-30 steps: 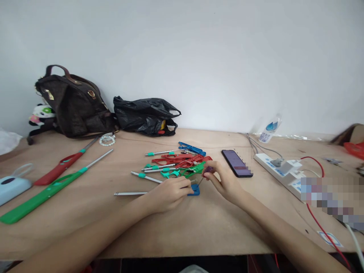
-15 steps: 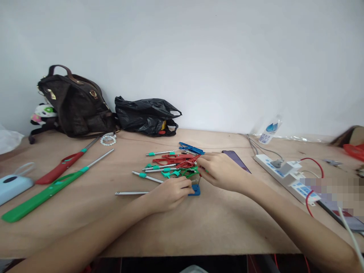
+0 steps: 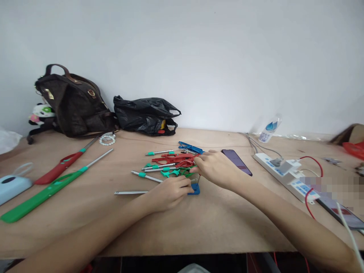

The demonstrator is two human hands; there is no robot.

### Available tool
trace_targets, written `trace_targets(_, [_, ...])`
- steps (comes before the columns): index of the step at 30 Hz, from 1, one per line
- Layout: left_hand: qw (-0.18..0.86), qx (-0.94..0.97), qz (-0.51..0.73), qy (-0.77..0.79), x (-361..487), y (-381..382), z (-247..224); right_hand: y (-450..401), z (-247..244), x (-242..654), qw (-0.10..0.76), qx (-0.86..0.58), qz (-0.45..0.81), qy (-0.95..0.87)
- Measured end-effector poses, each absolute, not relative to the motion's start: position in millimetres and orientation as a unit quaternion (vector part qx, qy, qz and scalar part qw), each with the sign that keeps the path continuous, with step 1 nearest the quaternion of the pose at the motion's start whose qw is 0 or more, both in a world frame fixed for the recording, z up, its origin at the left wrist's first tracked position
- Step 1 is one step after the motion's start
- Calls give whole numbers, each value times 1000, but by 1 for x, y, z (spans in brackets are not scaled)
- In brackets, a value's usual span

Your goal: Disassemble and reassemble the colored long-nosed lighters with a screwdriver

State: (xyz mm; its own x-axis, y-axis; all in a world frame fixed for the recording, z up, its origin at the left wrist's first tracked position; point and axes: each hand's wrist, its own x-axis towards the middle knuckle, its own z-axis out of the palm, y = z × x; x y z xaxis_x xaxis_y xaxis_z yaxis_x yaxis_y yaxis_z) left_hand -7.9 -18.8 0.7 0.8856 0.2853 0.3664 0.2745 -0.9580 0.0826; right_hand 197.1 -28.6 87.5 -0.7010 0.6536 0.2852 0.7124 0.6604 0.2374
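My left hand [image 3: 175,190] is closed on a blue plastic piece [image 3: 195,189] flat on the table, and a metal rod [image 3: 131,193] sticks out to the left from beneath it. Just above the blue piece, my right hand [image 3: 209,167] grips a thin tool [image 3: 198,181] whose shaft reaches down to the piece; its handle is mostly hidden by the fingers. Behind both hands lies a pile of red parts [image 3: 163,160], green parts [image 3: 173,173], metal tubes with green collars [image 3: 159,152] and a long blue part [image 3: 189,147].
At left lie a red lighter [image 3: 59,167], a green lighter [image 3: 42,197] and a light-blue device [image 3: 14,185]. A dark bag [image 3: 76,106], a black plastic bag [image 3: 142,115] and a bottle [image 3: 270,129] stand by the wall. At right are a phone [image 3: 236,162] and a power strip [image 3: 284,176].
My right hand has shifted slightly left over the blue piece, its fingers turned a little. My left hand keeps its hold. The phone's screen now shows more beside the right hand.
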Motion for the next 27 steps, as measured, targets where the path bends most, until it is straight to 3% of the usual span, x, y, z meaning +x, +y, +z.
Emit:
trace_targets(6, [14,971,188,145,-8,-19,1,-30,86,202,118,-332,-85,-932])
trace_targets(11, [12,970,195,143,-8,-19,0,-28,82,201,138,-356,-132,-915])
trace_targets(15, [11,970,195,145,-8,-19,0,-31,85,206,153,-305,-29,-940])
trace_targets(23, [4,971,195,141,-8,-18,-1,-26,54,208,329,-305,-61,-891])
trace_targets(27, [8,971,190,143,-8,-18,-1,-29,57,209,362,-277,49,-889])
